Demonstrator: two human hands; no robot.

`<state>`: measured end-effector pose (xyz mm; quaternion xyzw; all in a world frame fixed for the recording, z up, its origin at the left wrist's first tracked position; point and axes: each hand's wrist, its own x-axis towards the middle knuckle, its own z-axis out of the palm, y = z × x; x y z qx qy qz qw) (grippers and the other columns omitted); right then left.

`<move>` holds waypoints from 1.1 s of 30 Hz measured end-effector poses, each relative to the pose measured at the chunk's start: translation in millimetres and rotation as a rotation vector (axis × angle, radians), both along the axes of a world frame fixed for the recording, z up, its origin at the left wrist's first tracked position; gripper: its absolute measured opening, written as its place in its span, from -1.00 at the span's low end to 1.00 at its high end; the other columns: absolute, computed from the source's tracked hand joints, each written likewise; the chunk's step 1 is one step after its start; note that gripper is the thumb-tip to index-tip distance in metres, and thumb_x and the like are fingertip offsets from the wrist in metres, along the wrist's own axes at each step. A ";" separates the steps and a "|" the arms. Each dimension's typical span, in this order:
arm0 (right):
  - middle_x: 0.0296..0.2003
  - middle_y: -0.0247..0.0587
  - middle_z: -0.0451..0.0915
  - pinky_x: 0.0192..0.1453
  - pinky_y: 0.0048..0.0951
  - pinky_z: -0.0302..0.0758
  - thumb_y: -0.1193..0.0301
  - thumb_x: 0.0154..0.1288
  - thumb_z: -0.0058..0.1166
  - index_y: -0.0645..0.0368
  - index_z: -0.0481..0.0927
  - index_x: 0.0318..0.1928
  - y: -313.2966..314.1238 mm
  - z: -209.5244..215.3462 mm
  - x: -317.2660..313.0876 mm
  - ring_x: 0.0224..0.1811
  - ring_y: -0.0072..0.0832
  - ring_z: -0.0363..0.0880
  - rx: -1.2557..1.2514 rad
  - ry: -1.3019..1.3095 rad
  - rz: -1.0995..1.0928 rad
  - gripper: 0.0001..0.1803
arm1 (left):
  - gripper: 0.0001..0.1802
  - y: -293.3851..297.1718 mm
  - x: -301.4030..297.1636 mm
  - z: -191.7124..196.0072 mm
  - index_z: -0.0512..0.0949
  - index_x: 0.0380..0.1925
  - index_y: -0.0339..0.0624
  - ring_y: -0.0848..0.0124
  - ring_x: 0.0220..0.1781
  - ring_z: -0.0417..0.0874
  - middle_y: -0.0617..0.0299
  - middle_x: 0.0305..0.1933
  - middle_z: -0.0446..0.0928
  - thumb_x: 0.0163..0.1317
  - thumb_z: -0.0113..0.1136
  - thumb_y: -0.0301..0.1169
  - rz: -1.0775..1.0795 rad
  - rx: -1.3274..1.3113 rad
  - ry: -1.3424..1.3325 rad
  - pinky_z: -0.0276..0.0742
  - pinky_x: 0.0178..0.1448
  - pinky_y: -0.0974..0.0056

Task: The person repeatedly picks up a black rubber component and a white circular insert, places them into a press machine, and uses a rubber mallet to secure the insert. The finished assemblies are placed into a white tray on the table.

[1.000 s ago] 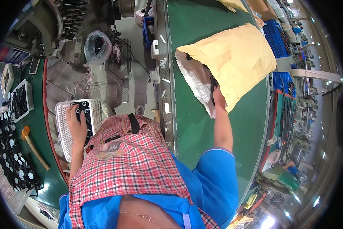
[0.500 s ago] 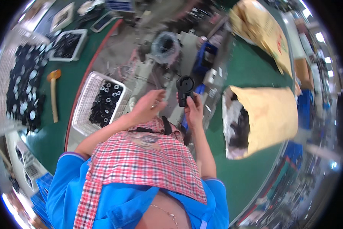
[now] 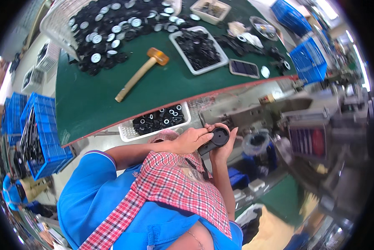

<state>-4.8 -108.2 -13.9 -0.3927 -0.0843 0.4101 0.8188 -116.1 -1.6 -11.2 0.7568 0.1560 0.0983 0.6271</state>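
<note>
A black plastic part (image 3: 214, 142) with a round, cup-like end and a short, blocky stem is between my hands, in front of my checked apron. My right hand (image 3: 226, 151) wraps round the cup end, thumb up along its side. From the left, my left hand (image 3: 188, 141) reaches over to it, fingers together against the part's edge; its fingertips are partly hidden. Just beyond my left wrist, a white basket (image 3: 188, 113) holds several black pieces with white rings, beside the table edge.
On the green table (image 3: 99, 104) lies a mallet (image 3: 138, 78) with an amber head. Near it are a white tray (image 3: 225, 61) of black pieces, a phone (image 3: 244, 68) and a heap of black and white discs (image 3: 116, 29). A brown paper sack (image 3: 272, 231) stands at lower right.
My view has swung left toward the table with the mallet. The black part has turned in my right hand, and my left hand, apart from it before, has come up to it.
</note>
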 end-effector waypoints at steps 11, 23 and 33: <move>-0.35 -0.01 0.54 0.08 -0.09 0.43 -0.22 0.53 -0.42 0.26 0.58 -0.16 84.7 -15.9 18.3 -0.20 -0.12 0.50 0.015 0.309 0.038 -0.23 | -0.48 338.1 -79.6 -11.7 0.55 0.10 -0.05 0.07 0.03 0.60 0.03 -0.03 0.58 0.11 0.38 -0.21 0.570 1.299 0.443 0.56 0.05 0.00; -0.25 -0.05 0.61 0.00 -0.31 0.58 -0.19 0.58 -0.44 0.31 0.55 -0.11 57.2 -15.4 51.0 -0.21 -0.32 0.61 -0.035 0.188 -0.174 -0.24 | -0.27 144.4 43.8 36.5 0.25 0.30 -0.23 0.38 0.23 0.47 0.19 0.18 0.34 0.12 0.34 -0.58 0.092 -0.176 -0.176 0.40 0.33 0.30; -0.24 -0.22 0.66 0.05 -0.44 0.49 -0.09 0.64 -0.57 0.28 0.60 -0.12 27.8 8.2 53.0 -0.16 -0.49 0.60 -0.532 -0.573 -0.527 -0.24 | -0.30 23.0 95.0 12.2 0.49 0.23 -0.30 0.05 0.18 0.57 -0.05 0.16 0.51 0.05 0.48 -0.40 0.033 0.290 -0.393 0.49 0.26 0.11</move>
